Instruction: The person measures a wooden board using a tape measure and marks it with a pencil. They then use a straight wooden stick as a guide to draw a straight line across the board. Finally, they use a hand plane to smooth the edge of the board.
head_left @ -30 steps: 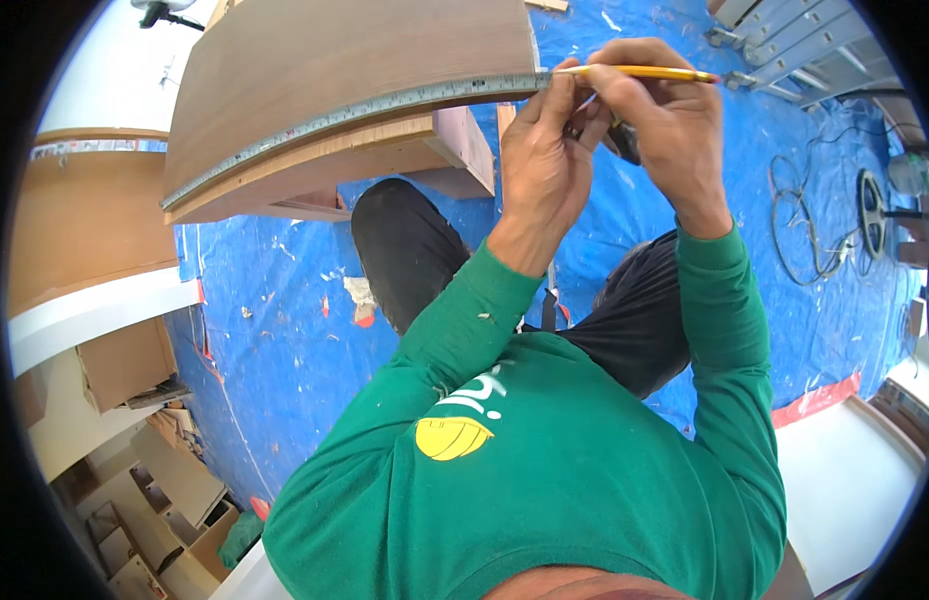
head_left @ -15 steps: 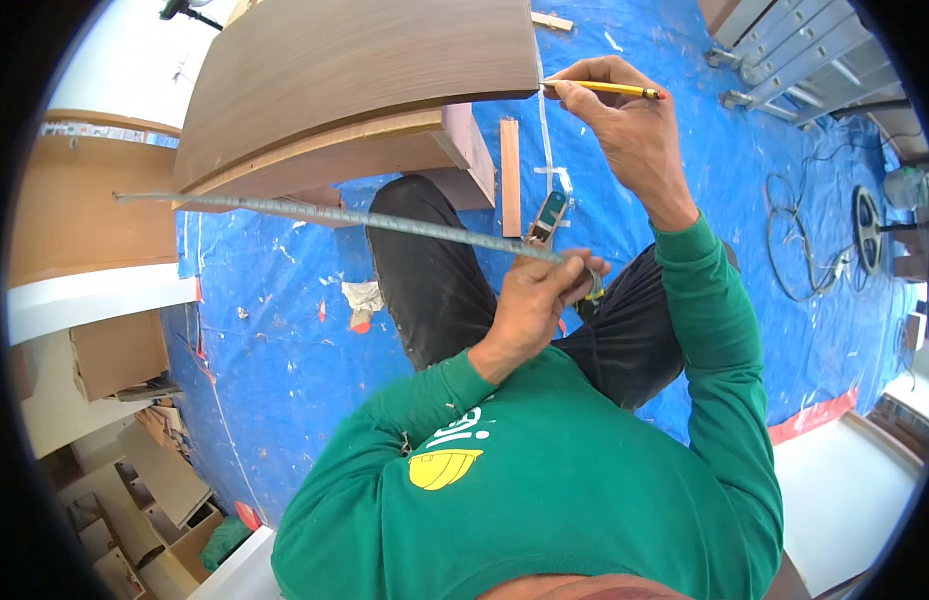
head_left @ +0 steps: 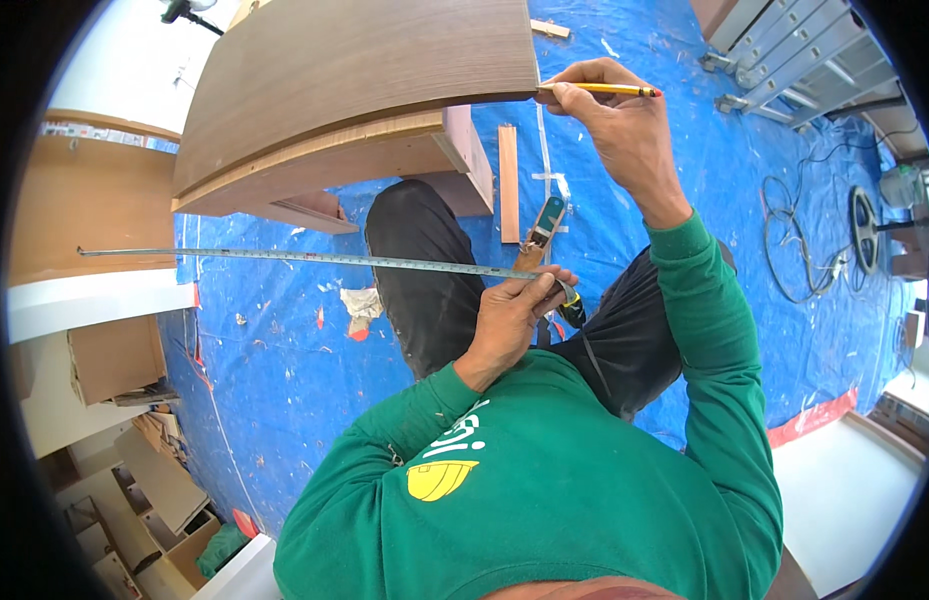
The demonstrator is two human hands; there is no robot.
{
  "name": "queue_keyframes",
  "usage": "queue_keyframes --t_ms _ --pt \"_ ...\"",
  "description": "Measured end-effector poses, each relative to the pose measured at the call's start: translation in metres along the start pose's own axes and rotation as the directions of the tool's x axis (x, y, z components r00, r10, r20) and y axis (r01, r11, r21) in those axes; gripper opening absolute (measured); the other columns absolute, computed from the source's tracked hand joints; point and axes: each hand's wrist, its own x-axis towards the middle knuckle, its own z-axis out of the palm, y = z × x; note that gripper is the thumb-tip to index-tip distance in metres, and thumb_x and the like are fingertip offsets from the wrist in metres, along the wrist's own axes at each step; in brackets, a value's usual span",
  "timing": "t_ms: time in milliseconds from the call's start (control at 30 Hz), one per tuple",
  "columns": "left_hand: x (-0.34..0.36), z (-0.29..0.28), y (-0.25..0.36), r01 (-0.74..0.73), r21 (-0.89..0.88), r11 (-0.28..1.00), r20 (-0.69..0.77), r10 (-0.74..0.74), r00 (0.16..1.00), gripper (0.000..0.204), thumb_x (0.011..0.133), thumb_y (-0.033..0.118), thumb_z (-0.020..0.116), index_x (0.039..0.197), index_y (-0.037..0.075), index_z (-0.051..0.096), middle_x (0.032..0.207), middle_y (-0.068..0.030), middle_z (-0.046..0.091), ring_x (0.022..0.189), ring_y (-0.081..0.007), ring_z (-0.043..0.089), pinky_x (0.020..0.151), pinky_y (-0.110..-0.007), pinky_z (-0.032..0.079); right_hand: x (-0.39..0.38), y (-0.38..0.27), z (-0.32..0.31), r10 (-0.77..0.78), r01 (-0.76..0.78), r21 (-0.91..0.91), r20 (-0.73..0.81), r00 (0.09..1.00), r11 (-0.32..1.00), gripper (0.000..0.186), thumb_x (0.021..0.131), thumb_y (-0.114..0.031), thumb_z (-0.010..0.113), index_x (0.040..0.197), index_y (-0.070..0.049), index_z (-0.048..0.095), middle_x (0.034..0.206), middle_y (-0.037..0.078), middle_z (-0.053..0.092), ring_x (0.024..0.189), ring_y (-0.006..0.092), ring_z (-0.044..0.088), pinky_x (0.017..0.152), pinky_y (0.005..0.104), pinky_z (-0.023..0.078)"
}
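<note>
My left hand (head_left: 514,318) grips a tape measure (head_left: 566,300) near my lap, and its metal blade (head_left: 284,257) sticks out far to the left, free in the air. My right hand (head_left: 614,120) holds a yellow pencil (head_left: 599,89) with its tip at the right end of a brown wooden panel (head_left: 364,70). The panel lies flat on a wooden base ahead of my knees. I wear a green long-sleeved top and dark trousers.
A blue tarp (head_left: 284,370) spattered with paint covers the floor. A hand plane (head_left: 539,235) and a narrow wood strip (head_left: 508,180) lie beside my knee. A metal ladder (head_left: 804,50) and cables (head_left: 794,250) lie at the right. Wooden cabinet parts (head_left: 94,210) stand at the left.
My left hand dropped from the panel's edge to my lap, taking the tape measure with it; the blade came off the panel. My right hand kept the pencil at the panel's corner.
</note>
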Motion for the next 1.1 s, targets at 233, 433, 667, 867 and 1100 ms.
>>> queue_keyframes --t_ms 233,433,667,867,1100 --pt "0.005 -0.006 -0.002 -0.001 -0.050 0.999 -0.021 0.000 1.000 0.029 0.111 0.012 0.063 0.129 -0.010 0.068 0.128 -0.0207 0.073 0.124 -0.0321 0.071 0.110 -0.044 0.059 0.000 -0.004 -0.001 0.043 -0.043 0.016 -0.001 0.999 0.999 0.018 0.098 -0.013 0.074 0.107 0.003 0.075 0.099 0.012 0.080 0.098 0.0158 0.077 0.090 0.0284 0.061" --pt "0.006 -0.011 -0.003 -0.020 -0.040 0.999 -0.047 0.018 0.999 0.030 0.111 0.011 0.062 0.129 -0.012 0.068 0.128 -0.0215 0.072 0.126 -0.0339 0.070 0.113 -0.049 0.058 0.000 -0.005 0.008 -0.076 0.096 0.127 -0.156 0.985 0.987 0.016 0.103 -0.010 0.071 0.111 0.004 0.073 0.102 0.014 0.080 0.098 0.0183 0.077 0.090 0.0311 0.062" --pt "-0.002 -0.012 0.013 -0.182 0.053 0.982 -0.138 0.187 0.973 0.024 0.110 0.009 0.063 0.119 -0.012 0.072 0.126 -0.0203 0.073 0.120 -0.0313 0.073 0.107 -0.045 0.062 -0.052 -0.004 -0.001 0.166 -0.161 0.086 -0.057 0.984 0.983 0.025 0.111 -0.015 0.060 0.127 0.002 0.070 0.113 0.016 0.079 0.102 0.0209 0.077 0.087 0.0339 0.061" --pt "-0.022 -0.019 0.048 -0.368 0.309 0.877 -0.237 0.446 0.863 0.026 0.108 0.012 0.069 0.119 -0.010 0.074 0.114 -0.0199 0.078 0.103 -0.0265 0.078 0.095 -0.038 0.065 -0.138 0.026 0.034 0.113 -0.013 -0.242 0.406 0.907 0.970 0.049 0.093 -0.029 0.085 0.129 0.001 0.070 0.114 0.018 0.078 0.106 0.0310 0.076 0.094 0.0408 0.058" --pt "-0.049 -0.028 0.069 -0.442 0.348 0.827 -0.281 0.542 0.792 0.024 0.107 0.011 0.069 0.120 -0.009 0.074 0.109 -0.0197 0.079 0.103 -0.0303 0.080 0.091 -0.040 0.067 -0.199 0.045 0.072 0.278 -0.163 -0.317 0.364 0.889 0.934 0.051 0.087 -0.027 0.089 0.127 -0.002 0.068 0.105 0.022 0.077 0.099 0.0400 0.076 0.086 0.0459 0.057"
